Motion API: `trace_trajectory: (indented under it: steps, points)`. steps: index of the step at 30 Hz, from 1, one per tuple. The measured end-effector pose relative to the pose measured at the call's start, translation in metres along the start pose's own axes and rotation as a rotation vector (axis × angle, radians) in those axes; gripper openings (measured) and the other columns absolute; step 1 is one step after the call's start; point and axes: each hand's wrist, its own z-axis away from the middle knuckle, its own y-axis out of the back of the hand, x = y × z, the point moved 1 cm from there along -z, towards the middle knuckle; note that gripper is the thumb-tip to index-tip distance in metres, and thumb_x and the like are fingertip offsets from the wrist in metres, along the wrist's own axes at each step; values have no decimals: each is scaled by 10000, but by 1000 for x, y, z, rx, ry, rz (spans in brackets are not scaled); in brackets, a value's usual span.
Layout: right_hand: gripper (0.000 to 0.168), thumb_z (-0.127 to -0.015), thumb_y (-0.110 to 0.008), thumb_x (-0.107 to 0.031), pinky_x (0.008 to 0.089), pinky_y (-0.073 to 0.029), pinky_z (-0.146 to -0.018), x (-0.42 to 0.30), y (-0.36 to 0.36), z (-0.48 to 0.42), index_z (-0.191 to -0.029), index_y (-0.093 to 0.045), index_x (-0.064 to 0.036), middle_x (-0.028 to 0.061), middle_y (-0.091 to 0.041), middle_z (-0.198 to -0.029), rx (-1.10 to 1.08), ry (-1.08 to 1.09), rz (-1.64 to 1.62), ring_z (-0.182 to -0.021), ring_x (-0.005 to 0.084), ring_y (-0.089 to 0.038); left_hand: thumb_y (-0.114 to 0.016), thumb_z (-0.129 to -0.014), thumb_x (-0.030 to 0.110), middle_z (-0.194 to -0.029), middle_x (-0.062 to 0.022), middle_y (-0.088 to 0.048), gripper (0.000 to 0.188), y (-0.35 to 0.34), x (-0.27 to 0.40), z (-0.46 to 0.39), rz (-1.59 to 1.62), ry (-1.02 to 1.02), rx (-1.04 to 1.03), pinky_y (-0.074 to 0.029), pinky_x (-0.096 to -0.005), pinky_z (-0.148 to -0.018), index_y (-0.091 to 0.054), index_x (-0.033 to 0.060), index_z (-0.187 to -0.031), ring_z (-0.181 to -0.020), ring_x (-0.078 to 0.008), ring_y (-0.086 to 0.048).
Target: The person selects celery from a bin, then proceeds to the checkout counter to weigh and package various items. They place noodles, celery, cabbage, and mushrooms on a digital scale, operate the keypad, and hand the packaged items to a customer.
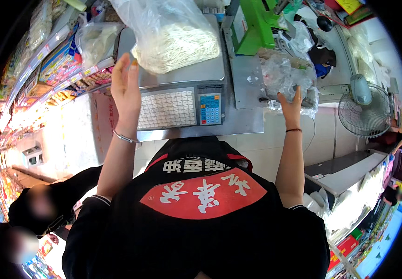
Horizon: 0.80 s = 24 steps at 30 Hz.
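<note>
A clear plastic bag of pale fresh noodles (pixel 183 48) lies on the metal pan of a weighing scale (pixel 218 69), whose white and blue keypads (pixel 210 108) face me. My left hand (pixel 126 83) is raised, fingers extended, by the pan's left edge, just left of the noodles; it grips nothing. On the right, my right hand (pixel 292 104) has thumb and fingers spread at the near side of a pile of crumpled clear plastic bags (pixel 284 75). Whether its fingertips touch the plastic cannot be told.
A green bag-sealing device or similar machine (pixel 253 26) stands right of the scale on the metal counter (pixel 244 90). An electric fan (pixel 365 108) is further right. Shelves of packaged goods (pixel 61 66) and a large white carton (pixel 82 125) are at left. People stand at lower left.
</note>
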Motion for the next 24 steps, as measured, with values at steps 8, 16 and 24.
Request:
trace_trajectory:
  steps: [8, 16, 24]
  points:
    - [404, -834, -698, -231, 272, -485, -649, -51, -87, 118, -1132, -601, 23, 79, -625, -871, -385, -114, -514, -676, 119, -578, -526, -966, 75, -1229, -101, -563, 219, -2, -3, 77, 92, 137, -108, -393, -294, -1009, -555, -6, -1168, -1145, -164, -532]
    - [675, -780, -747, -279, 339, -511, -814, -45, -133, 159, -1272, -473, 94, 250, -622, -1124, -603, -102, -343, -959, 255, -646, -515, -983, 88, -1162, -78, -584, 193, -8, 2, 93, 205, 205, -245, -419, -288, -973, -562, -7, -1144, -1079, -150, -561]
    - [609, -790, -751, -262, 343, -500, -846, -71, -127, 164, -1193, -505, 121, 227, -661, -1047, -600, -152, -468, -969, 260, -649, -489, -1002, 151, -1173, -102, -610, 242, 0, -5, 99, 162, 286, -294, -431, -324, -993, -559, 0, -1177, -1061, -187, -602]
